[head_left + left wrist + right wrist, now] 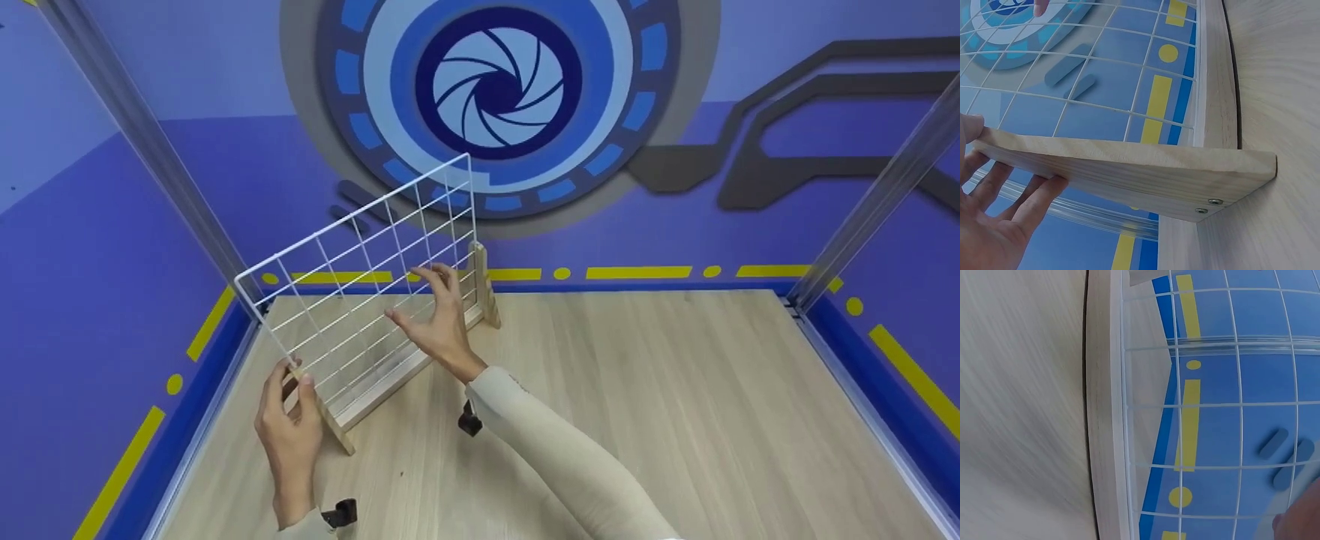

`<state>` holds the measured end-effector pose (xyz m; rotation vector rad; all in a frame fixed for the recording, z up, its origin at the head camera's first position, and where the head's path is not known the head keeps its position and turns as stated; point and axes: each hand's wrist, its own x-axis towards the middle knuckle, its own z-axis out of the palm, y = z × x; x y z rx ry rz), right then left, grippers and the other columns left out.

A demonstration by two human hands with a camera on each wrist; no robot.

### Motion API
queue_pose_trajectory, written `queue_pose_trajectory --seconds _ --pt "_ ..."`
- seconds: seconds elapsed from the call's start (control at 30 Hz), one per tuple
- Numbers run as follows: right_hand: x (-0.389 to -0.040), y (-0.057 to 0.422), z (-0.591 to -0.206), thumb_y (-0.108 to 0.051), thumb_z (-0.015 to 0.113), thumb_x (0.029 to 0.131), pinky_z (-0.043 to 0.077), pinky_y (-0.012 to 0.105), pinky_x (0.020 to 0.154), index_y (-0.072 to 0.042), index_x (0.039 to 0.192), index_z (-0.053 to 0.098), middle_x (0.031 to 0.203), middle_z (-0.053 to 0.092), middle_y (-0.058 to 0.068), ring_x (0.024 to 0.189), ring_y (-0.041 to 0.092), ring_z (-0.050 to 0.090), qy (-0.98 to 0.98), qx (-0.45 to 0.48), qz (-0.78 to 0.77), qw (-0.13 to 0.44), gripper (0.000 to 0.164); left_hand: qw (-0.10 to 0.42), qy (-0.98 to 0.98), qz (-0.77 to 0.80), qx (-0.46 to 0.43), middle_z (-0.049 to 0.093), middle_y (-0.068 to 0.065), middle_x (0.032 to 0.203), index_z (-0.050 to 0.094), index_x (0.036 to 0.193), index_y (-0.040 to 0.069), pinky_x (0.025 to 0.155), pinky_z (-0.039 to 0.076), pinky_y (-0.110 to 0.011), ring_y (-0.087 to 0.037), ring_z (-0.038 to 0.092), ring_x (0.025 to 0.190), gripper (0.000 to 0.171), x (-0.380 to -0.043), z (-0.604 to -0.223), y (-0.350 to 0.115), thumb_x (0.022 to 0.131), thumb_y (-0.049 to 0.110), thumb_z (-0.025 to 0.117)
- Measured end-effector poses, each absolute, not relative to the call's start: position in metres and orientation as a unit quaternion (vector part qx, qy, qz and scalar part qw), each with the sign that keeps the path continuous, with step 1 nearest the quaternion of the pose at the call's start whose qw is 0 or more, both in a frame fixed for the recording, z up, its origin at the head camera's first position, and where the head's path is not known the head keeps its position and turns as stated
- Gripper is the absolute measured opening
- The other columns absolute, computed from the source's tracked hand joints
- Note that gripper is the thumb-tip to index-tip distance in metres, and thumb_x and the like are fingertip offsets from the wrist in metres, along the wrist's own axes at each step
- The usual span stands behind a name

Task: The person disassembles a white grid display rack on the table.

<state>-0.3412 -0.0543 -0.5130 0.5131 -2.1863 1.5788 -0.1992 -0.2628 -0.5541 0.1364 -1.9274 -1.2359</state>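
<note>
- Head view: your left grip pinches a wooden post of the grid, upright on the desk.
- Your right grip is spread near the wires, contact unclear.
- Steadying seems in hand; the next move likely calls for a right-side hold.

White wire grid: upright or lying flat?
Upright: the wire grid rises from the wooden base between two wooden side pieces.

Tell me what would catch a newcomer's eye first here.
First, the white wire grid in its wooden stand, left of centre on the table. Next, the left hand pinching the near side piece and the right hand in front of the grid. Behind, a big blue circular emblem on the wall.
</note>
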Motion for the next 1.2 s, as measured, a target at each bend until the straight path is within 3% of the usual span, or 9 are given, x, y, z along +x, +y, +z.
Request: queue_pose_trajectory --seconds 0.4,0.57,0.8,1.2 --pt "-0.34 -0.07 -0.525 -0.033 0.094 0.082 0.043 0.043 0.124 -0.023 0.141 0.064 0.158 0.038 0.01 0.148 0.029 0.043 -0.786 0.157 0.55 0.234 0.067 0.421 -0.75 -0.508 0.033 0.068 -0.031 0.132 0.062 0.139 -0.01 0.087 0.051 -0.004 0.004 0.062 0.111 0.039 -0.182 -0.528 -0.244 0.101 -0.007 0.065" --pt "-0.34 -0.075 -0.524 -0.035 0.095 0.081 0.045 0.042 0.122 -0.023 0.139 0.064 0.157 0.039 0.01 0.147 0.029 0.044 -0.789 0.154 0.543 0.243 0.067 0.422 -0.754 -0.503 0.035 0.069 -0.03 0.132 0.063 0.138 -0.011 0.086 0.051 -0.003 0.0 0.063 0.111 0.039 -0.181 -0.525 -0.247 0.1 -0.006 0.066" --pt "-0.34 -0.079 -0.523 -0.033 0.095 0.078 0.047 0.051 0.118 -0.021 0.136 0.068 0.153 0.042 0.013 0.144 0.039 0.046 -0.782 0.15 0.55 0.251 0.065 0.419 -0.755 -0.503 0.043 0.069 -0.028 0.132 0.063 0.139 -0.01 0.085 0.052 -0.004 -0.005 0.064 0.111 0.039 -0.182 -0.526 -0.251 0.1 -0.006 0.067" --pt "-0.346 -0.076 -0.517 -0.033 0.097 0.074 0.05 0.045 0.113 -0.019 0.13 0.072 0.148 0.046 0.011 0.138 0.026 0.049 -0.78 0.149 0.545 0.27 0.063 0.437 -0.759 -0.482 0.029 0.071 -0.027 0.13 0.063 0.137 -0.011 0.09 0.05 -0.003 0.001 0.063 0.112 0.038 -0.19 -0.534 -0.255 0.099 -0.009 0.066"
